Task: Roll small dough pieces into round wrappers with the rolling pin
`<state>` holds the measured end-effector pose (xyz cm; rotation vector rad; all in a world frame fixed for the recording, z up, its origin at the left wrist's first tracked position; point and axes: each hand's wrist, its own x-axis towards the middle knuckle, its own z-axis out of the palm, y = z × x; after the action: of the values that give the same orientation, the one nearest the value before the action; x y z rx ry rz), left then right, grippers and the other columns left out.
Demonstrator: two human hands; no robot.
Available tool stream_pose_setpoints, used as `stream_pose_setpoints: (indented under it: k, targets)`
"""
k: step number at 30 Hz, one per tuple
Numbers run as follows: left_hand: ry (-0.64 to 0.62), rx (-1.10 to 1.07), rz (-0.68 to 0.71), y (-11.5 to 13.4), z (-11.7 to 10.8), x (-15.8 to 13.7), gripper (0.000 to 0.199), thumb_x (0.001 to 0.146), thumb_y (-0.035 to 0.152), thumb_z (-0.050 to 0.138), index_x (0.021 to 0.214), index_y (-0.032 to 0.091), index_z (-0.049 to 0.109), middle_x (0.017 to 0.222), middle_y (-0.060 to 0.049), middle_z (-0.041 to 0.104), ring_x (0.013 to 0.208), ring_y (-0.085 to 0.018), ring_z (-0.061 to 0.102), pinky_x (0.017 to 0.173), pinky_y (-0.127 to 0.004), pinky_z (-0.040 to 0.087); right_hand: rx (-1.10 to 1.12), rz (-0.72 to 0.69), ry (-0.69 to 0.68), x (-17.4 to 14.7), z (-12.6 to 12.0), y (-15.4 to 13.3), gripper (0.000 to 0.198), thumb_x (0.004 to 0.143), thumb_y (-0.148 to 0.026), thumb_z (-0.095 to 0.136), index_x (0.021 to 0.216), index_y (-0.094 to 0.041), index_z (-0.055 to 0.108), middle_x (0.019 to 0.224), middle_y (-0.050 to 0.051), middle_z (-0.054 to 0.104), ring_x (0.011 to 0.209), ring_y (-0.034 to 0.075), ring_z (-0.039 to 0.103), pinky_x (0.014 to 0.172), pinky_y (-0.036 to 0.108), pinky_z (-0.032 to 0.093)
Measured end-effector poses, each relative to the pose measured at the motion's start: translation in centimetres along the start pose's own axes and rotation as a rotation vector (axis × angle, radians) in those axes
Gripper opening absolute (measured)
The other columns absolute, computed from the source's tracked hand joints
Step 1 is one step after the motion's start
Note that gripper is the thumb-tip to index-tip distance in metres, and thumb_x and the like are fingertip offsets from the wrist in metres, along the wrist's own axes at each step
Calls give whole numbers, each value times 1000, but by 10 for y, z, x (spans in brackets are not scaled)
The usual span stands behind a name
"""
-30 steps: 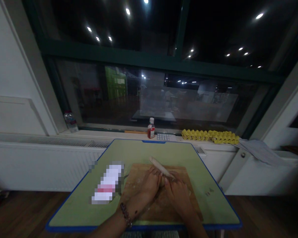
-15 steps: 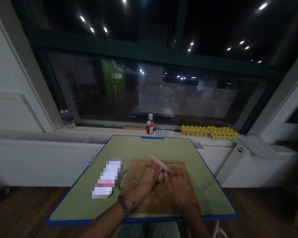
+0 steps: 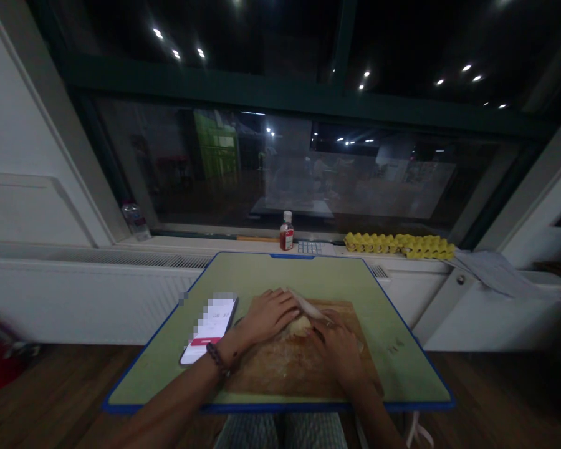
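Note:
On the wooden cutting board (image 3: 280, 374) lies a small pale piece of dough (image 3: 299, 326), flattened and uneven. My left hand (image 3: 271, 315) rests over its left side with fingers stretched out flat. At the dough's right edge, my right hand (image 3: 339, 346) has curled fingers, its thumb against the dough. A slim, light rolling pin (image 3: 311, 307) lies slantwise just beyond the dough, partly covered by the fingertips of both hands. Whether the left fingertips touch the pin, I cannot tell.
A lit phone (image 3: 212, 327) lies left of the board on the green, blue-edged table (image 3: 243, 268). Along the windowsill stand a small bottle with a white cap (image 3: 287, 232), yellow egg cartons (image 3: 397, 245), and a clear plastic bottle (image 3: 135, 219). A grey cloth (image 3: 495, 271) hangs at right.
The dough was a rounded lump between both hands; now it looks flatter and wider. My left hand has moved left and away from me, its fingers now straighter.

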<state>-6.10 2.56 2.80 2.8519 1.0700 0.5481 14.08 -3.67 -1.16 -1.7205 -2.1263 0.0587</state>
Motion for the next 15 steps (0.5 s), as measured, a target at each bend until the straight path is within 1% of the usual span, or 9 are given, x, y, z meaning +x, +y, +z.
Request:
stream_pose_setpoints:
  k: [1,3,7,11,15]
  targets:
    - [-33,22,63,0,-2,2,32,99,41,37,109,25,63,112,-4,63,107,-20,53,96,-35,36,5,-5,1,0,0,0,28,96,-36,46,111,-29,68,119,5,66,125,19,48,88,29,49]
    - [-82,56,146,0,-2,6,29,97,41,41,109,25,62,112,-5,63,109,-21,53,98,-34,35,15,-14,0,0,0,0,26,96,-36,47,108,-29,68,113,4,68,126,19,47,90,30,47]
    - [-125,82,226,-1,7,13,29,95,43,47,110,23,62,114,-6,64,113,-22,51,101,-34,32,18,-10,-4,-1,1,1,23,95,-35,49,108,-30,67,117,3,67,125,19,48,88,29,48]
    - [-117,-29,241,-3,14,17,25,96,37,45,104,23,64,108,-5,66,110,-20,53,101,-33,34,9,-28,-7,-1,1,2,24,95,-35,48,108,-29,67,117,2,67,125,19,48,88,29,48]
    - [-167,-158,230,-4,15,20,27,97,36,42,95,23,65,100,-3,67,103,-19,55,95,-31,40,13,-38,-10,-1,0,2,25,96,-34,46,107,-30,68,113,2,69,126,19,47,89,29,48]
